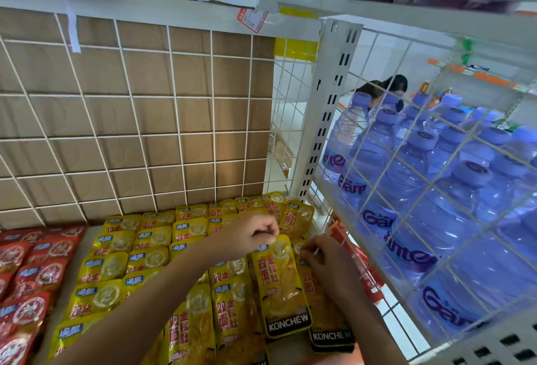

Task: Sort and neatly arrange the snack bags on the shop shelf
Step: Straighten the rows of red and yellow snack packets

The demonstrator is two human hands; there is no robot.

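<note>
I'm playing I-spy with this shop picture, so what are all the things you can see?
yellow snack bags: many, yellow, rows across the shelf middle
front yellow bag: one, yellow, lying on the rows at right
next yellow bag: one, yellow, just right of it
red snack bags: several, red, shelf's left side
water bottles: many, purple-blue, behind wire mesh at right
wire grid: one, white, shelf back
cardboard: brown, behind the grid
price tag: one, red-and-white, top rail
left hand: one, pinching the front yellow bag's top
right hand: one, pinching the next yellow bag's top
</note>
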